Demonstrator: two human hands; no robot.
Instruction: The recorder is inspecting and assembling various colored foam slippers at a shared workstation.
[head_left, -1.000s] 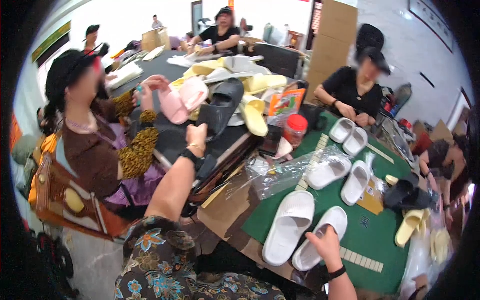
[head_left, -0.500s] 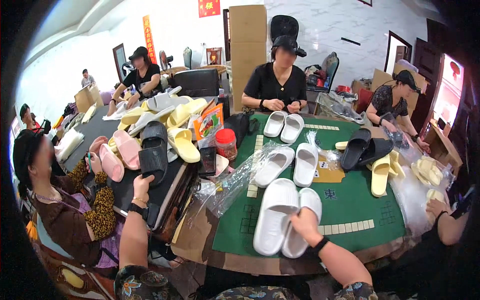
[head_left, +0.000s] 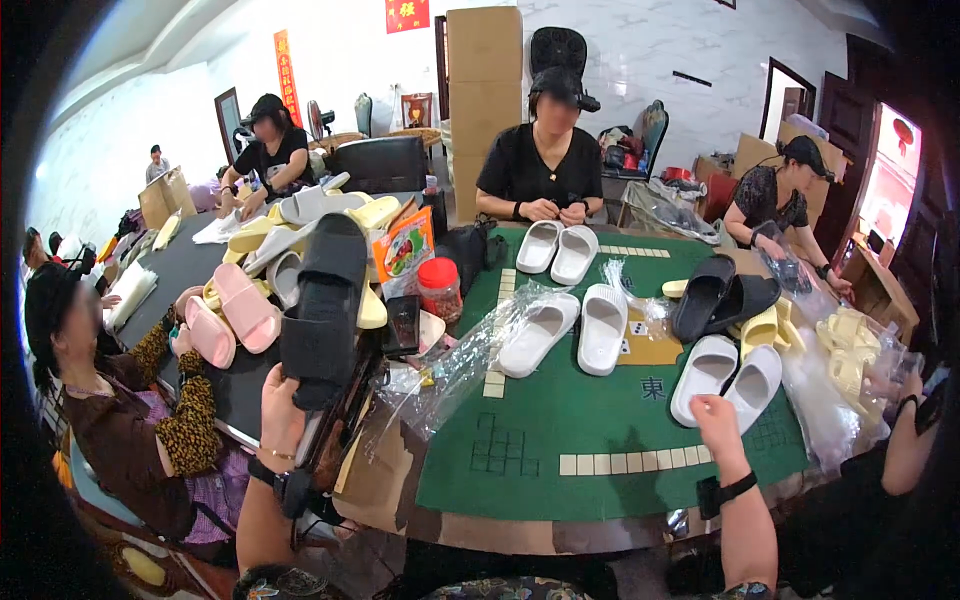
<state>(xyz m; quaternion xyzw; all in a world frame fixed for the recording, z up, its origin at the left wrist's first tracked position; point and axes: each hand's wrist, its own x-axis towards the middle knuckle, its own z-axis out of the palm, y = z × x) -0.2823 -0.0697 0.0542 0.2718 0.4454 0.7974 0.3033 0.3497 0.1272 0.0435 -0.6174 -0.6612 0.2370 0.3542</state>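
Observation:
My left hand [head_left: 283,412] is closed on the heel end of a pair of black slippers [head_left: 322,310], held up above the near edge of the dark table. My right hand [head_left: 718,425] is closed at the heel of a pair of white slippers [head_left: 755,388] on the right of the green table mat [head_left: 540,420]. Two more white slippers [head_left: 540,336] lie apart at the mat's middle, and another white pair [head_left: 575,255] sits at its far side. Beyond my right hand, black slippers [head_left: 712,297] overlap yellow slippers [head_left: 762,333].
Slippers in several colours, among them pink ones [head_left: 248,308], heap on the dark table [head_left: 190,290]. A red-lidded jar [head_left: 440,287] stands between the tables, near clear plastic bags [head_left: 450,375]. Co-workers sit or stand around, one close at my left [head_left: 130,420].
My right hand has carried the white pair from the near middle of the mat to its right side. My left hand has lifted the black slippers off the heap toward me.

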